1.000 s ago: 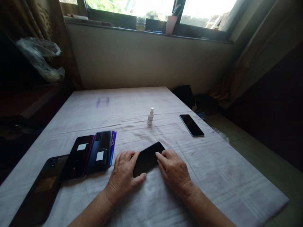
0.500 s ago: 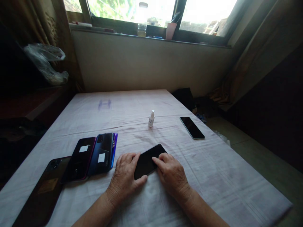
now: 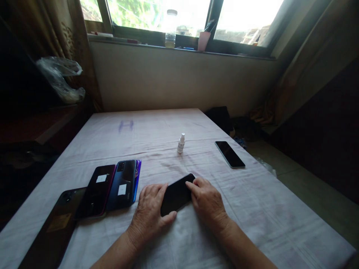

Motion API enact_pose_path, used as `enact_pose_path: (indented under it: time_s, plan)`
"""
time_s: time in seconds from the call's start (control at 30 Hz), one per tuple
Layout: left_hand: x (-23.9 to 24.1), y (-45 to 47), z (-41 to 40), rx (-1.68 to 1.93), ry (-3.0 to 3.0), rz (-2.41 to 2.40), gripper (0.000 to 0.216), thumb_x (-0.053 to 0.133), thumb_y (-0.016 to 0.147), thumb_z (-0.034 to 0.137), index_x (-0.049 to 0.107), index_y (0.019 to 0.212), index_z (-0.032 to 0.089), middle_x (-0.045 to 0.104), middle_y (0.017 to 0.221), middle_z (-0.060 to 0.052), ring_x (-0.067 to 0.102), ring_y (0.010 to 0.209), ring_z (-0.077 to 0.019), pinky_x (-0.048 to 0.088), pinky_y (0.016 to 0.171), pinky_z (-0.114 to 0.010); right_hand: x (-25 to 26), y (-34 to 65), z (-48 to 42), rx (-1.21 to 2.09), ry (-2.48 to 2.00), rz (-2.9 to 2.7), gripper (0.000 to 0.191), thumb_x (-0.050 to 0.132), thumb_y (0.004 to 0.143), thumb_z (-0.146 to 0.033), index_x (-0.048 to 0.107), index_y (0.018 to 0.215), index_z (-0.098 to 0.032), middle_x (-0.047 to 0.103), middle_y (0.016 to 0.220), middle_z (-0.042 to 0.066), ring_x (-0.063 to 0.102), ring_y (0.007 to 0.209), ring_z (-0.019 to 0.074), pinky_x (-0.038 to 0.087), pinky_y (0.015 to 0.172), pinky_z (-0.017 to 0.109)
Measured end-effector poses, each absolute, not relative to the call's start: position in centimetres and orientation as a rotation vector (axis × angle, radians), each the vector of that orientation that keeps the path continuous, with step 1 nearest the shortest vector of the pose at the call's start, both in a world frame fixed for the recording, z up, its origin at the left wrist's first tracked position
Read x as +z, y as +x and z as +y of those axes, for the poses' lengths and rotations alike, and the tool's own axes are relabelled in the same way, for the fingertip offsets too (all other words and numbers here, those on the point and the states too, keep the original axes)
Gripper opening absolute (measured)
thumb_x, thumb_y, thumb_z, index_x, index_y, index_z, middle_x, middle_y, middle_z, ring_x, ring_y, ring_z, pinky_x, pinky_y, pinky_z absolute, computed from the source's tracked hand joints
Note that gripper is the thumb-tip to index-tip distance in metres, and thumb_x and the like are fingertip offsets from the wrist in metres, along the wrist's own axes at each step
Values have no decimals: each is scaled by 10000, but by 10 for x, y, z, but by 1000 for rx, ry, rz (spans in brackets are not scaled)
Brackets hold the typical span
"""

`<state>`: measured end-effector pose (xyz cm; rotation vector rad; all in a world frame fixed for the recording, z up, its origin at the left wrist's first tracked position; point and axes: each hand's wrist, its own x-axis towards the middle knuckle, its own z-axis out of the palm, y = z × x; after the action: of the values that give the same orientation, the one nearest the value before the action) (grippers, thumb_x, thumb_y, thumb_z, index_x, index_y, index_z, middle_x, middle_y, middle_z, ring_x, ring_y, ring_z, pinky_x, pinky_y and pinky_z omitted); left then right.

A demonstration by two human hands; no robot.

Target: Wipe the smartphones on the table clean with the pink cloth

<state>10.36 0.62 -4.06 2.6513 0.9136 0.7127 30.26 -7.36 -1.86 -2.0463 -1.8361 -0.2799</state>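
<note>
A dark smartphone (image 3: 176, 196) lies screen up and slanted on the cloth-covered table, between my hands. My left hand (image 3: 150, 205) grips its left end, with the fingers along the far side and the thumb at the near edge. My right hand (image 3: 206, 201) is closed over the right end, its index fingertip on the screen close to the far right corner. The curled fingers hide whatever may be in that hand. Beyond the phone stands a small white dropper bottle (image 3: 181, 144).
Several phones overlap at the left: a large dark one (image 3: 47, 231), a black one (image 3: 95, 194) and a blue one (image 3: 122, 186), two with white stickers. Another phone (image 3: 230, 154) lies near the table's right edge. A jar (image 3: 170, 39) and pink cup (image 3: 203, 41) stand on the windowsill.
My right index finger has slid across the screen, away from me and to the right, towards the corner. My left hand keeps its hold. The whole view has shifted slightly.
</note>
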Motion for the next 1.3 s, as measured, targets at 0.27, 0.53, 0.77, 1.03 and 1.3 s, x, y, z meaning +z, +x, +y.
enact_pose_path:
  time_s: [0.27,0.53,0.77,1.03,1.3]
  plan:
    - [-43,103,7,728,2672,899,740,738,683,288,479,1367,184,632,1238,-124,555,1161,-334,407,1034,-519,-23,292,-71,-277,-1963,-1891,272,570,846,-87,724,1022,-226,641,853,45,562,775,177,423,683,269]
    - [-46,102,7,743,2668,899,823,749,688,310,401,1422,178,623,1264,-140,554,1177,-337,395,1043,-526,-15,303,-59,-124,-2225,-1764,267,564,880,-126,741,1043,-242,658,920,58,575,861,203,424,751,292]
    - [-50,101,7,774,2612,925,992,777,665,308,260,1507,213,615,1273,-130,554,1172,-343,393,1040,-542,-18,285,-55,-99,-2136,-1841,258,587,857,-121,736,1030,-242,654,926,58,549,853,200,404,734,286]
    - [-47,99,8,752,2640,885,1047,797,674,340,205,1530,227,616,1280,-120,557,1172,-335,395,1051,-531,-14,301,-55,-121,-2257,-1759,291,556,876,-122,739,1067,-244,654,919,74,563,861,212,409,744,299]
    - [-62,72,8,808,2786,896,804,724,761,433,386,1445,181,572,1368,-155,525,1261,-341,432,1055,-485,-13,308,-55,-129,-2329,-1727,289,542,888,-119,733,1078,-225,656,936,84,576,874,228,416,752,312]
